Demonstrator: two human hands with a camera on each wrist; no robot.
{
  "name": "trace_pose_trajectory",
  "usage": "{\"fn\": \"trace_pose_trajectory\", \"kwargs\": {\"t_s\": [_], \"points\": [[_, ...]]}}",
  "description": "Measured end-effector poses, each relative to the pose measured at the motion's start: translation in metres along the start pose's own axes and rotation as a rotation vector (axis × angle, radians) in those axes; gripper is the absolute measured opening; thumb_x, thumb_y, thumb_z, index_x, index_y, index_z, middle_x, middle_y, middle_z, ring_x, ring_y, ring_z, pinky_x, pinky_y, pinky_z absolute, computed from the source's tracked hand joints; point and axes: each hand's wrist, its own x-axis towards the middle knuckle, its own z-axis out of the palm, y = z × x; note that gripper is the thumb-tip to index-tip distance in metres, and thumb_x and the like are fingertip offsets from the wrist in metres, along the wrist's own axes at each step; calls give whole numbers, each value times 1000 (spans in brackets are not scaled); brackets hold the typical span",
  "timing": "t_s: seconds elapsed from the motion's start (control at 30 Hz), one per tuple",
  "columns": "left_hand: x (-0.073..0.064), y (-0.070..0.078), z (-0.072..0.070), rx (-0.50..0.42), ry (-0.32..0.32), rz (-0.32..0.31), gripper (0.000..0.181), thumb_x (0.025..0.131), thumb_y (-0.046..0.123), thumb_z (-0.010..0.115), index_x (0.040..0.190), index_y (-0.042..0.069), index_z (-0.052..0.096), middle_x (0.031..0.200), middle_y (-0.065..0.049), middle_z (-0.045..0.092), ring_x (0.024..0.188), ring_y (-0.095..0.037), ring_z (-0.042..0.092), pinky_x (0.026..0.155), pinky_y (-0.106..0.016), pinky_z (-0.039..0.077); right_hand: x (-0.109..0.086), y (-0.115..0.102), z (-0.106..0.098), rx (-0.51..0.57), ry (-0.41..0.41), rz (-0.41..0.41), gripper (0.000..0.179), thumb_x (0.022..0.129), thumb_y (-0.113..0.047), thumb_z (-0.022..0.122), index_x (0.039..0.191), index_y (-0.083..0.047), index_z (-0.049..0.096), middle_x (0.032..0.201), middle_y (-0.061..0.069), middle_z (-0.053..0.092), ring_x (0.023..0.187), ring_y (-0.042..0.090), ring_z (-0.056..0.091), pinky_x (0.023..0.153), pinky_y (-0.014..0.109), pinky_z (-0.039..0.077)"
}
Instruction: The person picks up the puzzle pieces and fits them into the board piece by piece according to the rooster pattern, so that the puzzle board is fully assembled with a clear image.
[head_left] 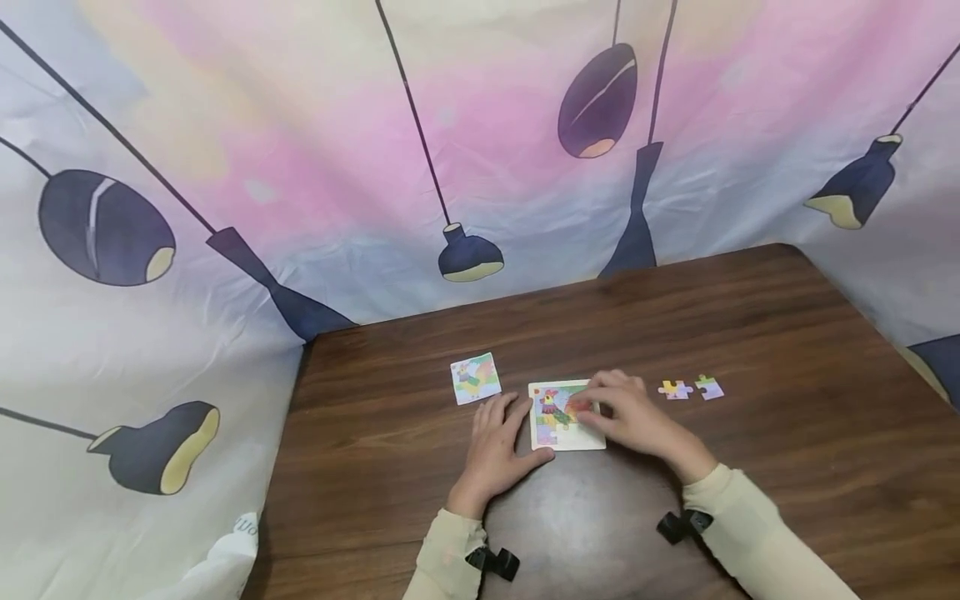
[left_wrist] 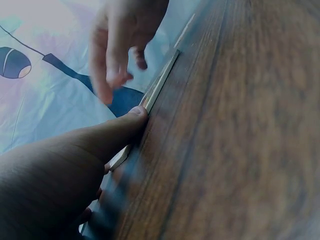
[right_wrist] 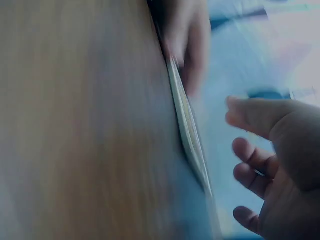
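Observation:
A square puzzle board (head_left: pixel 542 415) with a white border lies flat on the table, its rooster picture partly filled in and its lower right part pale. My left hand (head_left: pixel 497 446) rests at the board's left side, fingers fairly straight. In the left wrist view the left thumb (left_wrist: pixel 134 116) presses against the board's near edge. Over the right half of the board hovers my right hand (head_left: pixel 630 414), fingers loosely bent. The right wrist view shows these fingers (right_wrist: pixel 252 155) spread apart with nothing between them, off the board's edge (right_wrist: pixel 187 127).
Two loose puzzle pieces, one yellow and purple (head_left: pixel 675 389), one green and purple (head_left: pixel 708 388), lie to the right of the board. A small rooster picture card (head_left: pixel 476 379) lies to its upper left. Behind the brown wooden table (head_left: pixel 750 325) hangs a lamp-patterned cloth (head_left: pixel 315 150).

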Motion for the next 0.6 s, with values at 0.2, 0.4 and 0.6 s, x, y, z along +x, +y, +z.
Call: {"fn": "trace_pose_trajectory", "kwargs": {"t_s": [0.2,0.4,0.6], "points": [[-2,-1,0,3,12,-20,74,88,51,82,146,10,60,156,-18,45,149,-40,34,124,-63,21,-26,38,-48,-70,108,134,30,89,-15,86,118,-9,80,101,3,67,96,24,53,83,46,29],[-3,1,-1,-3,12,-20,72,88,53,82,142,11,62,155,-18,46,149,-41,35,124,-63,22,-54,59,-85,-151,98,228,36,86,-21,89,119,-8,80,101,4,63,97,27,49,78,48,23],[-4,1,0,3,12,5,79,89,51,82,150,9,57,156,-19,45,149,-41,34,123,-64,22,-66,66,-95,-189,9,309,41,89,-25,88,123,-5,77,107,9,61,107,38,48,79,56,23]]}}
